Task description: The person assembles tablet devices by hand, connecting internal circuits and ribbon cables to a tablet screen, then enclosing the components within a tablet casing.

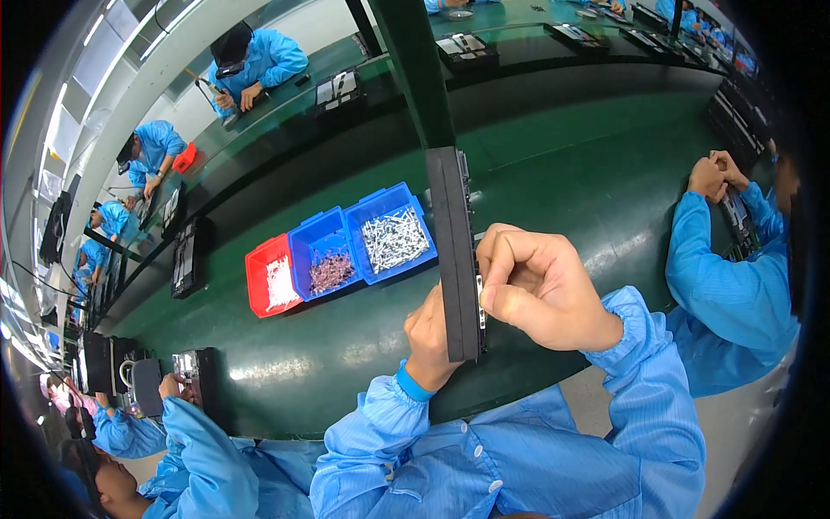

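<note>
My left hand [426,336], a blue band at its wrist, holds a thick black slab-like tray [456,251] up on its edge; its fingers are partly hidden behind the slab. Small metal and dark parts line the slab's right side, which I see only edge-on. My right hand [549,290] is closed in a pinch against that side, thumb and forefinger beside a pale, narrow strip with holes [482,303]. Whatever sits between those fingertips is too small or hidden to name.
Left of the slab, three joined bins stand on the green table [346,368]: a red bin [256,290] with white pieces, a blue bin [298,245] with pinkish pieces, another blue bin [424,214] with silvery pieces. A green post [415,78] rises beyond. Co-workers sit left, right and across.
</note>
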A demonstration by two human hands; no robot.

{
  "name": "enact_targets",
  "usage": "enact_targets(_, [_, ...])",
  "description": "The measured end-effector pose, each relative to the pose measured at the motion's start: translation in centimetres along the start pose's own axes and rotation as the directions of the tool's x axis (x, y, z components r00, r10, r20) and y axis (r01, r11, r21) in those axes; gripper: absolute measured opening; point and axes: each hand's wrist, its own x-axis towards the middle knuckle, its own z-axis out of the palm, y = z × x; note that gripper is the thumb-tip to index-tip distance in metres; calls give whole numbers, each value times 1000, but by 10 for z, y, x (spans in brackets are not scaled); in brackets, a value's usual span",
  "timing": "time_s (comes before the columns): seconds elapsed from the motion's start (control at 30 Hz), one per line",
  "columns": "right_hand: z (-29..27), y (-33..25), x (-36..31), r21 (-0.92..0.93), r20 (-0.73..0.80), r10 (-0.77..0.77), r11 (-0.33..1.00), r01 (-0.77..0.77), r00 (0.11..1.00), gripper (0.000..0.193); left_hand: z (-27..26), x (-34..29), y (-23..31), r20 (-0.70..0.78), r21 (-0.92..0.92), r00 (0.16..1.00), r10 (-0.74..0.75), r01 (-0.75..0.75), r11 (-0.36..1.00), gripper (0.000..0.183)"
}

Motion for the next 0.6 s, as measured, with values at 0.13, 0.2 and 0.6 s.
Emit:
enact_targets(0.13, [2,-3,-1,53,-10,70,996,-70,997,6,-2,2,0,15,51,998,53,-54,997,35])
enact_targets(0.2, [3,-4,-1,62,-15,95,994,-94,995,5,-1,0,-1,12,54,999,46,-47,997,35])
enact_targets(0.6, [-3,-3,3,94,-56,167,982,-161,984,9,2,3,0,-7,106,997,77,-76,991,45])
